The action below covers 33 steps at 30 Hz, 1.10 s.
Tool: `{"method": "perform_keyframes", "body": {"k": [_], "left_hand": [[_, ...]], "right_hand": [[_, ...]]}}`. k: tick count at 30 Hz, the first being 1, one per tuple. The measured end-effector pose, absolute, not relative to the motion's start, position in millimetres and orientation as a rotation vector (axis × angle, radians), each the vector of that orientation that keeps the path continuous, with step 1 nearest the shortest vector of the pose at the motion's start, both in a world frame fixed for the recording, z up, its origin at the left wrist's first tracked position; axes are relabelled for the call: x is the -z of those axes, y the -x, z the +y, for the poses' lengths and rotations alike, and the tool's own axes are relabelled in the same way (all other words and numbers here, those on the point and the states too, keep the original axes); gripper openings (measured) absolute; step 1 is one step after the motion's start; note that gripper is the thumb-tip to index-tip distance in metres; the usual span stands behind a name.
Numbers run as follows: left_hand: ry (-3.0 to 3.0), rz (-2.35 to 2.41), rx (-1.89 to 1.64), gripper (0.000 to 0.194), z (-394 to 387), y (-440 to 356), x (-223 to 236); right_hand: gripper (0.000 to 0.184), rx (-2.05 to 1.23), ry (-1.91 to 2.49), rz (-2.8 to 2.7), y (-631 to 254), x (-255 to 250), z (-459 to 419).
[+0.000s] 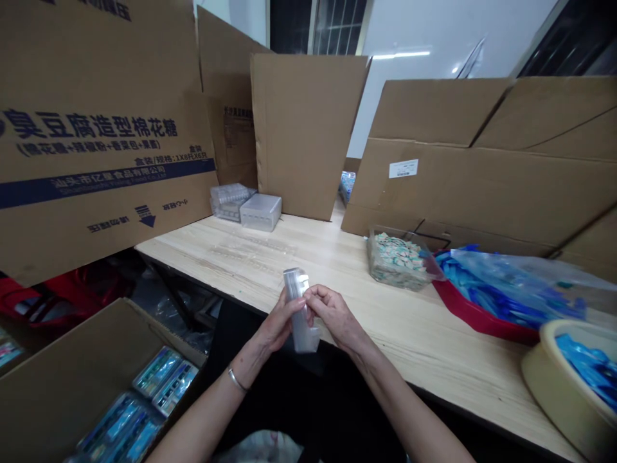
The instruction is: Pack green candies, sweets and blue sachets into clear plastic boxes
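A clear plastic box (303, 335) stands tilted over the table's front edge, its walls catching the light. My left hand (279, 321) is closed around its left side, thumb across the front. The fingertips of my right hand (331, 315) are pinched together at the box's right side, near its upper part. Whether those fingers hold a flap or something small cannot be made out. Beyond my hands, a clear container (260, 212) and a stack of clear plastic trays (231, 200) rest at the back left of the table.
A clear tub of small pieces (400, 257), a red tray (475, 315) of blue packets and a cream basin (549, 373) line the right side. Cardboard panels (308, 135) wall the back. Below left, an open carton (120, 341) holds several packed boxes (159, 373).
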State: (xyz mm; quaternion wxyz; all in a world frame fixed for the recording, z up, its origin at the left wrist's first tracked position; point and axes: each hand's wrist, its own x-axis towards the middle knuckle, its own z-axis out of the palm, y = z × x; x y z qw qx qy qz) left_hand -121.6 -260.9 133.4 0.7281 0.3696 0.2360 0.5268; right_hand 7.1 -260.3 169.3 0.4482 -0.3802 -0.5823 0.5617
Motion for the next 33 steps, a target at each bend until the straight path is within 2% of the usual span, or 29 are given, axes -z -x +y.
{"method": "perform_keyframes", "body": {"k": [5, 9, 11, 13, 17, 20, 24, 27, 30, 33], "left_hand": [[-0.602, 0.518, -1.1, 0.031, -265, 128, -132], [-0.4, 0.577, -1.104, 0.037, -273, 161, -127], [-0.343, 0.588, -1.127, 0.038, -280, 181, -126], [-0.304, 0.597, -1.157, 0.036, -287, 200, -126], [-0.237, 0.643, -1.193, 0.028, -300, 223, -126], [-0.205, 0.644, -1.157, 0.026, -305, 230, -122], [-0.205, 0.611, -1.099, 0.025, -303, 232, -117], [-0.225, 0.594, -1.07, 0.031, -298, 225, -121], [-0.252, 0.594, -1.069, 0.034, -293, 211, -128], [-0.295, 0.623, -1.103, 0.033, -287, 195, -134]], "right_hand": [[0.024, -1.297, 0.975, -1.397, -19, -172, -256], [0.021, -1.055, 1.105, -1.565, -48, -196, -252], [0.016, -0.804, 1.149, -1.793, -58, -204, -248], [0.013, -0.419, 1.155, -2.082, -60, -202, -238], [0.022, 0.356, 1.232, -2.626, -49, -165, -203], [0.026, 0.595, 1.25, -2.858, -43, -136, -173], [0.03, 0.6, 1.243, -2.876, -36, -124, -144], [0.031, 0.454, 1.318, -2.827, -28, -127, -131], [0.024, 0.188, 1.434, -2.628, -22, -135, -133], [0.021, -0.25, 1.325, -2.29, -17, -153, -162]]}}
